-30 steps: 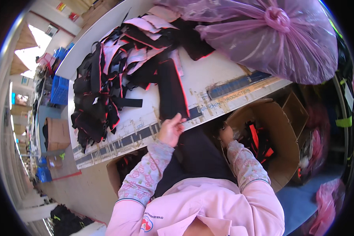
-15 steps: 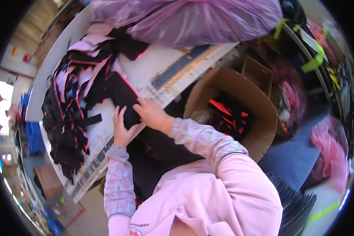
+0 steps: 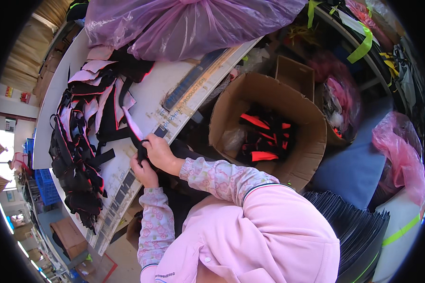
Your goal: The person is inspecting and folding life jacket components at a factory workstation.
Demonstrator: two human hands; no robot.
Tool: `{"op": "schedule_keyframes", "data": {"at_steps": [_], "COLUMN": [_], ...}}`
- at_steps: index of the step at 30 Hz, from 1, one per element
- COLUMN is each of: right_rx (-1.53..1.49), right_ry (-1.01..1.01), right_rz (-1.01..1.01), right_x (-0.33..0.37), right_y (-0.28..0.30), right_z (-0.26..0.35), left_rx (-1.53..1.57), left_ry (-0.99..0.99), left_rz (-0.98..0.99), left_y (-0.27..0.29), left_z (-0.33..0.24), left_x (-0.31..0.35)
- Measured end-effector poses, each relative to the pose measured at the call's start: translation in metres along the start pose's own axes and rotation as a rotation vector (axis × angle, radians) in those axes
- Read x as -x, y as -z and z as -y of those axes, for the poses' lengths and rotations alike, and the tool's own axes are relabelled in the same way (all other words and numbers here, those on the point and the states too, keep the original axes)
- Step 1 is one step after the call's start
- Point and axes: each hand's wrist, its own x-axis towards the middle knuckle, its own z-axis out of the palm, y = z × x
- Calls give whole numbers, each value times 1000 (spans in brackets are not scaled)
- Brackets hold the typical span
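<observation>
Close together at the table's edge, both my hands grip a black fabric piece (image 3: 134,126) with a pale inner face and red edging. My left hand (image 3: 145,172) is closed, its fingers bent around the lower end of the piece. Just above it, my right hand (image 3: 161,153) is closed on the same end, thumb and fingers pinched together. The upper part of the piece stands up folded over the table. A heap of similar black pieces (image 3: 78,155) with red edges and pale undersides lies to the left of my hands.
A large purple plastic bag (image 3: 189,28) sits at the table's (image 3: 174,75) far side. To the right stands an open cardboard box (image 3: 311,155) holding black and red pieces (image 3: 264,137). A stack of thin black sheets (image 3: 349,226) is at the lower right, near a pink bag (image 3: 396,146).
My spread left hand has closed on the fabric, and my right hand has moved down and left beside it. The piece, flat before, is now gathered and folded up.
</observation>
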Motion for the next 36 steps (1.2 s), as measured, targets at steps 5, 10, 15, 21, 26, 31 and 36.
{"op": "schedule_keyframes", "data": {"at_steps": [5,10,15,21,26,31,36], "right_rx": [34,182,61,-783,-1115,-706,-83], "right_ry": [229,418,306,-277,-473,-232,240], "right_rz": [179,123,100,282,568,471,415], "right_x": [6,-3,-10,2,-2,-15,-2], "right_y": [18,36,46,49,68,74,65], "right_z": [13,7,14,44,52,65,50], "left_rx": [624,1381,1677,1369,1272,1400,1717], "left_ry": [484,532,649,633,487,562,553], "left_rz": [-28,300,630,295,317,319,647], "left_y": [12,35,34,31,49,48,55], "left_z": [-44,-39,-93,-95,-122,-143,-158], "left_x": [6,6,8,-3,-6,-2,3]}}
